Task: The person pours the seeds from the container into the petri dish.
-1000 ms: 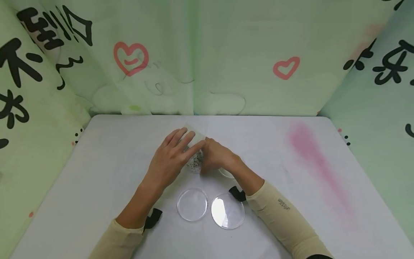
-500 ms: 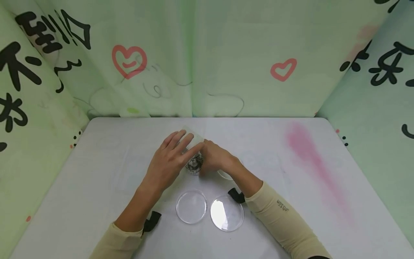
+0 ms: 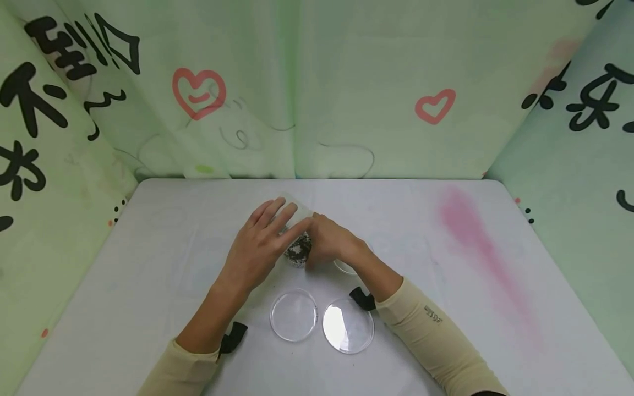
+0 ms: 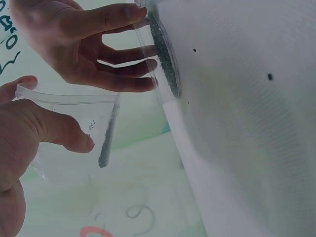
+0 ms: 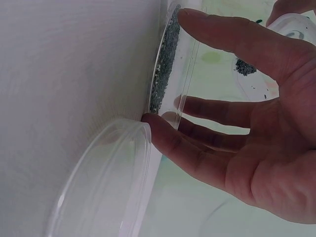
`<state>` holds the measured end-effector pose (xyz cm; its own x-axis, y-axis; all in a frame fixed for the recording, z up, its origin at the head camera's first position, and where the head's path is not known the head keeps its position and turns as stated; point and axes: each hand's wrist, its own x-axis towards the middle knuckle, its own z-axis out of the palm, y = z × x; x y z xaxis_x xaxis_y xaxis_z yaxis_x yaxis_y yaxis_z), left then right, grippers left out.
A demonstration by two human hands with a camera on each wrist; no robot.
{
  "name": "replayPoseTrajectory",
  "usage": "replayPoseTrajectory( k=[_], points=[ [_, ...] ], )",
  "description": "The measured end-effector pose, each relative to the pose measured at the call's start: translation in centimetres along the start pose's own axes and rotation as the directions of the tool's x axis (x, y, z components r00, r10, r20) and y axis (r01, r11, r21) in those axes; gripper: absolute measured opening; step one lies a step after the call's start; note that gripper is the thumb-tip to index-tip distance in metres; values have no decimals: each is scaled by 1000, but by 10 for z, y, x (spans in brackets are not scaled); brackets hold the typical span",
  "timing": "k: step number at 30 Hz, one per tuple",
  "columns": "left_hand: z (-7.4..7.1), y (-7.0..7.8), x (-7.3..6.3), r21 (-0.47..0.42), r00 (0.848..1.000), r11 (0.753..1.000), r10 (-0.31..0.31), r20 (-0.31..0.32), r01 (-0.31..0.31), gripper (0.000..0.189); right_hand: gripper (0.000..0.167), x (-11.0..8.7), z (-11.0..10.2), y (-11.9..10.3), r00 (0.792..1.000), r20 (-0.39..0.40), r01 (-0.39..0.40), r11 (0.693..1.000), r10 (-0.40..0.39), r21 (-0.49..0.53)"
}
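My left hand (image 3: 264,236) pinches a clear plastic bag (image 4: 64,113), its thumb across the front. Dark grains line one edge of the bag, and a few specks cling higher up. Beside it, my right hand (image 3: 337,239) grips a shallow clear petri dish (image 3: 298,250) by the rim, thumb on one side and fingers on the other. A layer of dark granules (image 5: 166,64) covers much of the dish bottom, with a pale patch in the middle in the head view. The dish sits low at the white table (image 5: 59,64), and the bag is close beyond it.
Nearer the body lie two clear round dish pieces (image 3: 294,315), the right one (image 3: 348,325) catching a bright reflection. Another clear dish (image 3: 345,267) is partly hidden under the right wrist. Stray dark specks (image 4: 270,76) dot the table. Green printed curtains (image 3: 346,82) enclose the back and sides.
The grains in the dish have gone from a light, even speckle to darker patches around a pale middle. Both hands keep nearly the same place.
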<state>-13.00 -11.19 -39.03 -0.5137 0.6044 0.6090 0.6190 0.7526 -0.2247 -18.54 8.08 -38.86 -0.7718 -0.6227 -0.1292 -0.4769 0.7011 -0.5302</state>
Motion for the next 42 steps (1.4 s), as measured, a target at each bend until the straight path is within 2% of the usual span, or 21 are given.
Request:
replayPoseTrajectory(
  k=[11, 18, 24, 28, 31, 33, 35, 38, 39, 42],
  points=[
    [-1, 0, 0, 15, 1000, 1000, -1, 21, 0, 61, 80, -1, 0, -1, 1000, -1, -7, 1000, 7, -5],
    [0, -1, 0, -1, 1000, 1000, -14, 8, 14, 64, 76, 1, 0, -1, 1000, 18, -22, 999, 23, -40],
    [3, -4, -2, -73, 996, 993, -92, -8, 91, 72, 82, 3, 0, -3, 994, 54, -86, 990, 92, -108],
    [5, -6, -3, -165, 985, 971, -174, 13, 174, 79, 79, 5, 0, -3, 992, 65, -97, 986, 107, -133],
    [6, -8, -3, -246, 965, 933, -256, 62, 263, 89, 79, 6, 0, -3, 991, 70, -104, 987, 114, -125],
    [7, -9, -4, -305, 941, 890, -322, 107, 340, 94, 78, 7, -1, -2, 990, 72, -109, 987, 118, -118],
    [7, -11, -5, -363, 909, 834, -386, 157, 416, 97, 77, 7, -1, -2, 989, 77, -114, 986, 124, -119],
    [4, -16, -7, -429, 854, 739, -466, 233, 520, 100, 76, 7, 0, -2, 988, 84, -116, 984, 127, -133],
    [3, -18, -7, -443, 836, 710, -486, 256, 548, 100, 77, 7, 0, -2, 988, 87, -115, 984, 128, -136],
    [0, -26, -11, -485, 796, 633, -518, 314, 603, 101, 83, 6, 0, -4, 987, 97, -116, 984, 130, -137]
  ],
)
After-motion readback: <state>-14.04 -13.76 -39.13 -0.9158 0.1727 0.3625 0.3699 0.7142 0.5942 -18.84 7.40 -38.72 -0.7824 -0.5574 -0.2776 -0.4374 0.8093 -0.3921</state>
